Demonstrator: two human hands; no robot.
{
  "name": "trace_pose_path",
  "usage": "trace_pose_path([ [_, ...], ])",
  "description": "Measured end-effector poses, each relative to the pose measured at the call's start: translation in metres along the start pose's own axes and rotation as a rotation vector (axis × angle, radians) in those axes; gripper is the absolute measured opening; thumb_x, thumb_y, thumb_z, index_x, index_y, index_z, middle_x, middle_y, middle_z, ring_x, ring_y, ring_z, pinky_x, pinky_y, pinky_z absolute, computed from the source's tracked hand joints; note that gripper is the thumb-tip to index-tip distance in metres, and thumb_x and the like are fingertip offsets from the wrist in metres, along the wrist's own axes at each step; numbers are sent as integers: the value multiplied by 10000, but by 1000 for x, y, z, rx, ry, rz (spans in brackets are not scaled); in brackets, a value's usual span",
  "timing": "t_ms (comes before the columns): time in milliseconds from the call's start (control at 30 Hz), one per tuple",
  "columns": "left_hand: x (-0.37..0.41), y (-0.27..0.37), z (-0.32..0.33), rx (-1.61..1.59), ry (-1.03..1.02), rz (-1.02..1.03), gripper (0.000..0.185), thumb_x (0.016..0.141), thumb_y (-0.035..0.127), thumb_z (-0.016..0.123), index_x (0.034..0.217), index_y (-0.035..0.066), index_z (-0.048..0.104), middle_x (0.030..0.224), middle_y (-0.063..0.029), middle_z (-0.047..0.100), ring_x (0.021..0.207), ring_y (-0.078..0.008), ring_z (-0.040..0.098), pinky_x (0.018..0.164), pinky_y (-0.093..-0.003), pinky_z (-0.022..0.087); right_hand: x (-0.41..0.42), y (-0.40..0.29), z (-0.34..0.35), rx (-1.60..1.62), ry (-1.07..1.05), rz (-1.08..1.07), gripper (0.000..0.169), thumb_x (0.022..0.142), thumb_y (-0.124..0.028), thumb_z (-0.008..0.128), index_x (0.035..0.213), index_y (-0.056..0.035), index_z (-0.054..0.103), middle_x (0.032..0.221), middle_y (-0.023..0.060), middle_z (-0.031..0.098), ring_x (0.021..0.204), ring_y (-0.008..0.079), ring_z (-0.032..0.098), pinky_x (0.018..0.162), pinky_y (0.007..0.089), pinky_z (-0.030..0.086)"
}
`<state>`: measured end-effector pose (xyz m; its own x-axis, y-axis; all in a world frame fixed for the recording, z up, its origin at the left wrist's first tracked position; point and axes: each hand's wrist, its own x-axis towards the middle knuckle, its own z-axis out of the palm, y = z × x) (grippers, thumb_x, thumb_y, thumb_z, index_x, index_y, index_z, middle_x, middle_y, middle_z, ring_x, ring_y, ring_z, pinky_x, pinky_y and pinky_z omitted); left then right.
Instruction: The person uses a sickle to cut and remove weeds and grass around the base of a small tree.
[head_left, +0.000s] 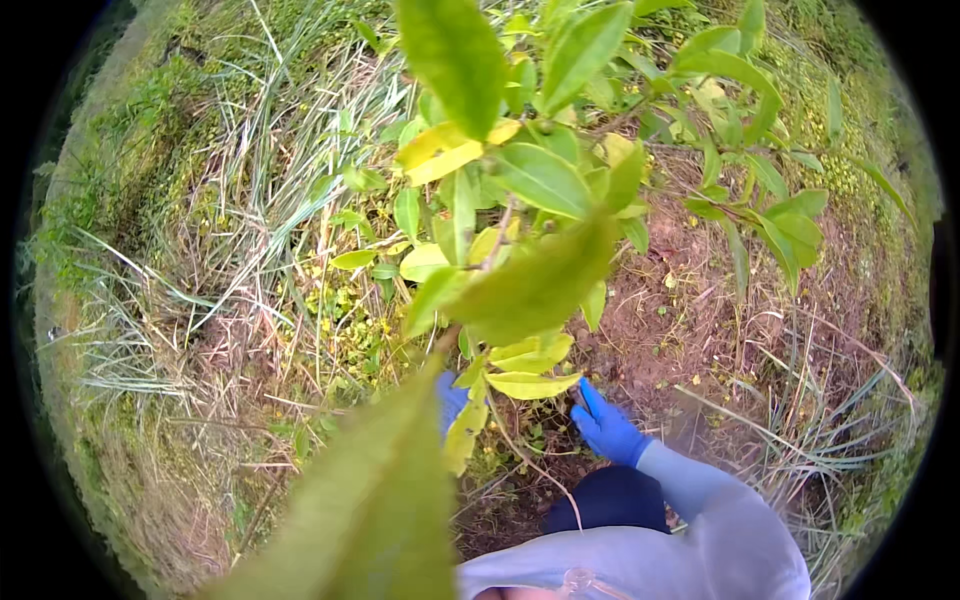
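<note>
A leafy shrub (540, 180) with green and yellowing leaves fills the middle of the view and hides much of what lies below. My right hand (611, 431), in a blue glove, is low beside the shrub's base, its thumb and fingers near a dark, narrow object (579, 397) that I cannot make out. Only a part of my left hand (450, 401), also blue-gloved, shows behind the yellow leaves; its fingers are hidden. Between the hands lie dark soil and small weeds (536, 431).
Long cut grass blades (285, 202) lie in a heap at the left. Bare reddish soil (652, 330) with dry stalks spreads at the right. A big blurred leaf (375, 502) hangs close to the camera, and a thin bare twig (536, 465) bends towards my body.
</note>
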<state>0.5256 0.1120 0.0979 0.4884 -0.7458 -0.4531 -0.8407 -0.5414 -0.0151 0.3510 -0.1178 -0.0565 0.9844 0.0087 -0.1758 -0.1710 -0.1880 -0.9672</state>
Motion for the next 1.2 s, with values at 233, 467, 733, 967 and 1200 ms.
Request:
trace_pose_path([
  [233,-135,4,27,49,73,243,357,853,252,552,1207,287,585,1306,-23,525,1201,-237,508,888,-476,467,-47,-2,-29,-149,-201,395,616,985,-286,507,1519,-88,272,1112,150,616,964,198,596,834,347,473],
  [467,-109,-36,-120,-475,3,-106,370,810,429,698,941,84,667,1129,-193,600,1069,-378,593,893,-452,487,-29,-22,-37,134,-167,667,530,995,-234,508,1497,-176,345,790,-18,538,632,69,491,539,232,405],
  [733,67,98,-17,-251,103,-41,1045,803,703,573,1565,231,37,1600,-233,42,1440,-498,127,1087,-654,244,-54,-19,-18,419,165,680,520,1025,-215,461,1516,-221,291,630,-45,419,470,64,368,414,237,304],
  [967,61,75,39,191,-285,54,685,941,375,565,1519,181,252,1379,-191,452,1240,-374,482,879,-445,449,-67,-18,-61,358,388,456,549,1037,-215,442,1543,-216,230,631,-62,387,466,45,349,411,219,300],
  [1200,42,77,19,21,-286,101,410,923,212,599,1323,164,524,1012,-56,634,1007,-247,626,801,-407,462,-39,-16,-39,-96,2,357,562,1036,-247,462,1539,-132,240,751,-49,503,534,49,411,467,213,344],
])
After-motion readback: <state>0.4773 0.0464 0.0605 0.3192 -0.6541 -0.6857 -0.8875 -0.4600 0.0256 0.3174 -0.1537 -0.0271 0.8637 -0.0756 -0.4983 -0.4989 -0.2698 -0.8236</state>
